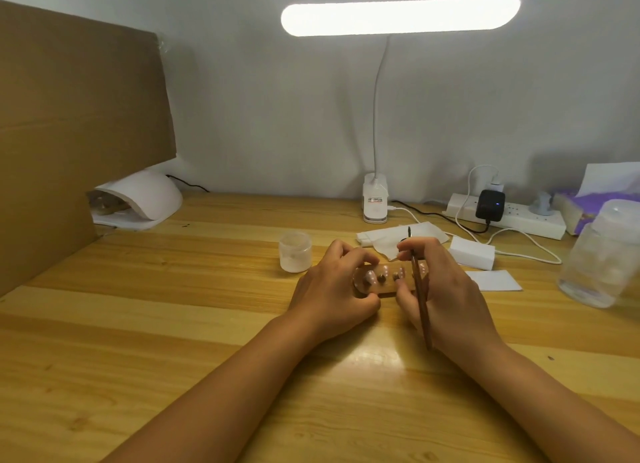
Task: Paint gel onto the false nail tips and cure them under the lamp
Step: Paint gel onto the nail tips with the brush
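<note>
Mid-frame, left hand and right hand, also clasping a thin brown brush, are gripping opposite ends of the clear oblong nail-tip holder lying crosswise.

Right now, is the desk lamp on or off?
On. The desk lamp glows bright white along its whole bar.

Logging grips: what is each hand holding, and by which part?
The left hand grips the left end of the clear plastic nail-tip holder strip. The right hand pinches its right end and holds the thin brown brush near its bristle end.
</note>
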Motion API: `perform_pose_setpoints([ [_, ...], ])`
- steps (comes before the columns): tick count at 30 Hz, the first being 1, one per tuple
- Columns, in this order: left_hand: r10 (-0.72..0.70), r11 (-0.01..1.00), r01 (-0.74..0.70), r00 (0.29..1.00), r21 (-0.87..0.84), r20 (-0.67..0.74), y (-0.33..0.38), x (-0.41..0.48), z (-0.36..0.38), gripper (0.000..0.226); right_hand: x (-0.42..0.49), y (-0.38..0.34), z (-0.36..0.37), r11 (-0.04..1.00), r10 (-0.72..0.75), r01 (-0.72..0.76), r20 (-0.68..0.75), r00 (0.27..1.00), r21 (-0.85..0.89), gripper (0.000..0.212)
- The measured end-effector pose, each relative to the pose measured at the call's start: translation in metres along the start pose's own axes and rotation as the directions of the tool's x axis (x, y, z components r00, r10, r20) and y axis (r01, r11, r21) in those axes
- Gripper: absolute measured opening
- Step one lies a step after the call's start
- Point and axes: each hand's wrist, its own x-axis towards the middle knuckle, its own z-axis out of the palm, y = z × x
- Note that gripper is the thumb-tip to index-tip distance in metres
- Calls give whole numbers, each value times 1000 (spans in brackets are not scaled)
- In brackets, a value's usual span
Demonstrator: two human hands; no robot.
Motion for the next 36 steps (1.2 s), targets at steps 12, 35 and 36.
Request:
perform_pose_setpoints([
  [12, 88, 984, -76, 994, 162, -68, 7, -2, 2, 51, -2, -6, 0, 993, -67, 70, 31, 997, -94, 41],
  [35, 79, 994, -57, 967, 97, -244, 10, -1, -3, 27, -4, -7, 3, 988, -133, 134, 16, 991, -74, 36],
  [36, 126, 989, -105, 965, 99, -230, 13, -3, -2, 23, -3, -7, 2, 989, -136, 136, 1, 991, -63, 37],
])
